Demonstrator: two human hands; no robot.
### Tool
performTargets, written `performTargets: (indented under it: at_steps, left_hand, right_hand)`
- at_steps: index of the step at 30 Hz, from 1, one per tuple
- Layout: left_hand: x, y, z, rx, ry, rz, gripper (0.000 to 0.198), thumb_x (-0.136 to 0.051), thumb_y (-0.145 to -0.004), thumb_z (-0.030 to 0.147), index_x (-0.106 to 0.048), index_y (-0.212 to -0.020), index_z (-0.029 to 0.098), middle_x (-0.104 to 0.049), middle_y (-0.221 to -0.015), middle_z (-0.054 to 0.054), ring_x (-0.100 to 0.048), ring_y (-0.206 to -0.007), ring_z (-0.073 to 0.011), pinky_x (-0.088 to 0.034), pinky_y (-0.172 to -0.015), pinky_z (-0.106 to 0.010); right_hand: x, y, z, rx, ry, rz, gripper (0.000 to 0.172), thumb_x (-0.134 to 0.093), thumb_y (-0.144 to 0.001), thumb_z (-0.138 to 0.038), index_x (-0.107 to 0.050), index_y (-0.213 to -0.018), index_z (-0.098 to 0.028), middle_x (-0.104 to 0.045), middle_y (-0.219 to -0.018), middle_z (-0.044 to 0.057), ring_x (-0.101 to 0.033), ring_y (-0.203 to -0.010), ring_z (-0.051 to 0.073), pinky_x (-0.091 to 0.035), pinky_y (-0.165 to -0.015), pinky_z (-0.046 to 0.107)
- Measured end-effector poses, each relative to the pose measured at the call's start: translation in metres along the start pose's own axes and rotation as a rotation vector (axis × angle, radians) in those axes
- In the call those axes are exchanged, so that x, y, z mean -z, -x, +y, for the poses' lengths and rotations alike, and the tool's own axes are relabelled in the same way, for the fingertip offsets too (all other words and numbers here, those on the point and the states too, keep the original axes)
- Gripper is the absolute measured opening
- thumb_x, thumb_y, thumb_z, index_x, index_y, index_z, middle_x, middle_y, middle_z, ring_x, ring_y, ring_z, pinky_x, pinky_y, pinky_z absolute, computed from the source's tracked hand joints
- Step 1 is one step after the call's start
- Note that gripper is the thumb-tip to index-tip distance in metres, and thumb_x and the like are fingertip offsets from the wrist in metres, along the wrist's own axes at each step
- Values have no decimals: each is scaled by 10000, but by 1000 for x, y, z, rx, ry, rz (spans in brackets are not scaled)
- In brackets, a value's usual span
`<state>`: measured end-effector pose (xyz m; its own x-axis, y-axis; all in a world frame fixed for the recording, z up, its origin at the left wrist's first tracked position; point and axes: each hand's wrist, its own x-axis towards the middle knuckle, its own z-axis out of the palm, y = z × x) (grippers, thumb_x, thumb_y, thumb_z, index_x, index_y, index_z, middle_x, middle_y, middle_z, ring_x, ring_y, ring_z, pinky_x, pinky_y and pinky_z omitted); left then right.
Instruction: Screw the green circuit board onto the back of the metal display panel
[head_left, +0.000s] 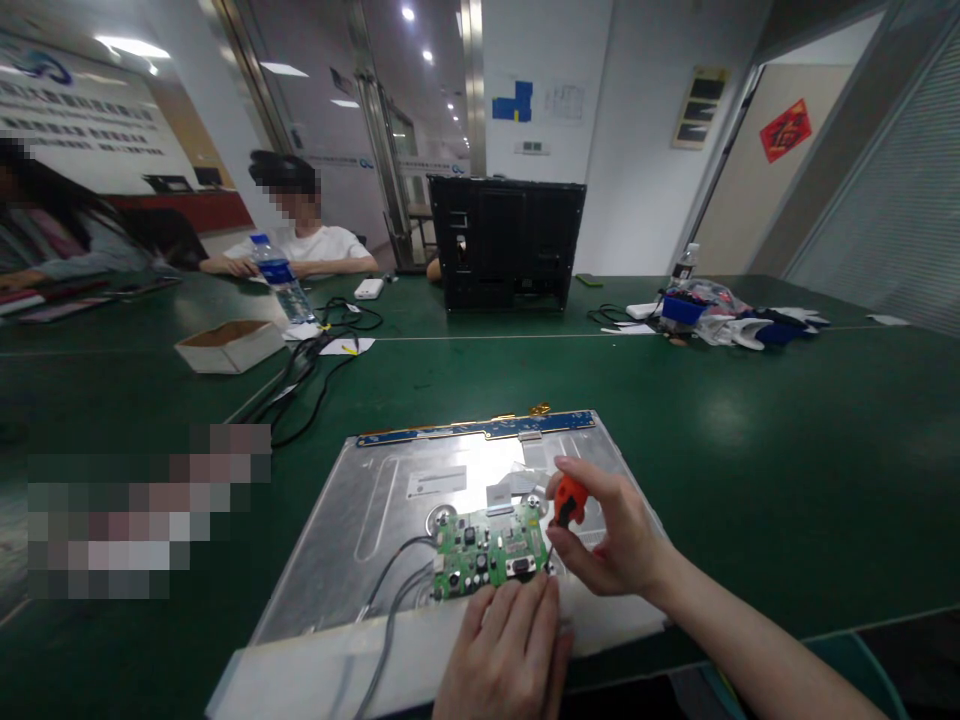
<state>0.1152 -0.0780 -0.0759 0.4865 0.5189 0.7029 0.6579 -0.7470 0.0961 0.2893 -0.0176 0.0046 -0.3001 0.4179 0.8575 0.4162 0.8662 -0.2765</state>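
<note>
A green circuit board (491, 548) lies on the silver metal back of a flat panel (390, 500). Cables run from the board's left side toward the panel's lower edge. My right hand (611, 530) pinches the orange and black handle of a screwdriver (571, 498), whose thin shaft points down at the board's lower right corner. Close by, my left hand (506, 650) rests at the board's lower edge, fingers together near the screwdriver's tip; whether they hold anything small is hidden. A blue strip board (480, 430) runs along the panel's far edge.
On the green table (750, 480) stand a black monitor-like frame (510, 245), a white box (229, 347), a water bottle (281, 280), black cables (300, 375) and a pile of bags and blue trays (724, 315). Two people sit at the far left.
</note>
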Motion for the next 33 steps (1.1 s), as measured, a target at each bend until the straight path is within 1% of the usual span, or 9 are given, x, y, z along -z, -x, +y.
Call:
performTargets:
  at_steps: [3, 8, 11, 14, 18, 25, 33]
  left_hand:
    - [0, -1, 1, 0, 3, 15, 288, -415, -1018, 223, -673, -1115, 135, -736, -1016, -70, -647, -903, -208, -397, -894, -354]
    - [-1, 0, 1, 2, 0, 23, 286, -427, -1013, 229, -675, -1118, 132, -737, -1014, -75, -645, -900, -212, -403, -894, -360]
    - [-1, 1, 0, -4, -8, 15, 281, -434, -1005, 223, -668, -1133, 135, -734, -1013, -78, -645, -898, -211, -409, -892, -362]
    - [-1, 0, 0, -6, -13, 8, 284, -425, -1007, 221, -662, -1138, 139, -730, -1019, -75, -646, -898, -211, -406, -891, -362]
    - [0, -2, 0, -9, -2, 15, 302, -398, -1024, 226, -668, -1113, 126, -729, -1021, -73, -639, -894, -217, -396, -889, -365]
    - [-2, 0, 0, -5, 3, 4, 310, -392, -1029, 231, -676, -1106, 133, -730, -1037, -74, -638, -898, -219, -392, -891, -370]
    - [1, -1, 1, -7, -5, 1, 260, -448, -986, 198, -676, -1099, 146, -732, -1008, -79, -649, -901, -216, -411, -892, -358]
  right_hand:
    - [0, 1, 0, -7, -30, -17, 574, -473, -851, -132, -355, -1412, -154, -634, -809, 26, -574, -554, 135, -497, -508, 265]
    - [-2, 0, -1, -6, 7, 20, 561, -476, -854, -108, -370, -1401, -166, -612, -769, -1, -532, -525, 115, -455, -459, 224]
    - [-4, 0, -1, 12, 26, 47, 537, -488, -878, -120, -367, -1397, -190, -588, -727, -30, -504, -503, 109, -429, -443, 215]
    - [-6, 1, 0, 29, 31, 57, 513, -509, -904, -143, -365, -1391, -211, -579, -696, -48, -507, -504, 118, -430, -455, 225]
    - [-4, 0, 0, 33, 9, 39, 505, -520, -910, -168, -369, -1390, -211, -601, -713, -38, -523, -516, 123, -448, -474, 233]
    - [2, -4, -2, 39, -38, 1, 598, -460, -820, -102, -364, -1406, -162, -615, -771, 14, -561, -564, 140, -462, -469, 241]
    - [-1, -3, -4, 42, 19, 42, 597, -473, -809, -79, -381, -1392, -174, -590, -714, -19, -518, -503, 119, -431, -422, 217]
